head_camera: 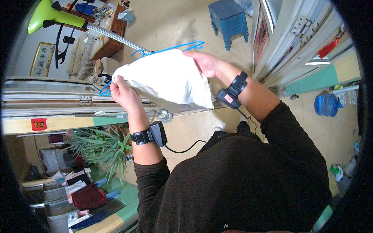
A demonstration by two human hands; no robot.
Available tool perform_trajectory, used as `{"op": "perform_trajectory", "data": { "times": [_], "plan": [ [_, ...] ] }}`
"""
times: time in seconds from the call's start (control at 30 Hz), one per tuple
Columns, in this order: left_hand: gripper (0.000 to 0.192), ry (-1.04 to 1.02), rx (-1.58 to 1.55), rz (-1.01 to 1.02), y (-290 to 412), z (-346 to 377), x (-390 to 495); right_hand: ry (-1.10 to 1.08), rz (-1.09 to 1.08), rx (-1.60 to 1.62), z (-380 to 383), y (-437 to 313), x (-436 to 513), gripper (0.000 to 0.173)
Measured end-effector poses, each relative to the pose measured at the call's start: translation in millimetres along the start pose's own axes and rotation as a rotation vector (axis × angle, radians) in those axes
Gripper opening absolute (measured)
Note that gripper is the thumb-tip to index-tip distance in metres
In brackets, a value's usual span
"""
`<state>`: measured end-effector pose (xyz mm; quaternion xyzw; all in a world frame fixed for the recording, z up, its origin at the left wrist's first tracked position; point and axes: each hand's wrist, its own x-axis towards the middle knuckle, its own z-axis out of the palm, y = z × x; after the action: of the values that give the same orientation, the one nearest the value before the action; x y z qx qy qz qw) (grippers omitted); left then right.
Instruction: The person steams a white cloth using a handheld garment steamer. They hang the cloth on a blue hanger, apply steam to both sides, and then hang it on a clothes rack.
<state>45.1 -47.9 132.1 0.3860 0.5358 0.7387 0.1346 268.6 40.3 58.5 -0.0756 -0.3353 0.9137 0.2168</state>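
A white cloth (166,75) hangs draped over a blue plastic clothes hanger (180,46), whose ends stick out at the upper right and lower left. My left hand (125,94) pinches the cloth's left corner between thumb and fingers, near one end of the hanger. At the cloth's upper right edge, my right hand (205,61) grips it just below the hanger's other end; its fingertips are partly hidden by the cloth. A patterned metal pole (116,38) with a lime-green top reaches the hanger's middle from the upper left.
Stacked blue plastic stools (228,21) stand on the tiled floor ahead. White folding door frames (279,43) rise at the right, and a door track (58,99) runs along the left. A spiky green potted plant (99,148) is at lower left. A blue water jug (326,105) lies far right.
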Motion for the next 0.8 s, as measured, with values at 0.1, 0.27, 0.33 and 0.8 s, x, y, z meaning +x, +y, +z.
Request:
{"op": "perform_trajectory", "data": {
  "times": [0.1,0.27,0.33,0.8],
  "plan": [
    [0.018,-0.073,0.034,0.025,-1.3,-1.0,-3.2,0.05,-0.023,0.156,-0.9,-9.2,3.2,0.05],
    [0.017,-0.172,0.064,0.086,-1.0,-1.1,-11.2,0.095,-0.054,0.274,-13.7,-30.9,13.5,0.038],
    [0.018,-0.171,0.045,0.103,1.8,-3.9,-11.6,0.18,-0.071,0.27,-27.3,-39.8,12.4,0.032],
    [0.021,-0.179,-0.131,0.073,14.8,-25.4,-4.3,0.705,-0.184,-0.764,-69.3,-21.2,-25.6,0.029]
  ]
}}
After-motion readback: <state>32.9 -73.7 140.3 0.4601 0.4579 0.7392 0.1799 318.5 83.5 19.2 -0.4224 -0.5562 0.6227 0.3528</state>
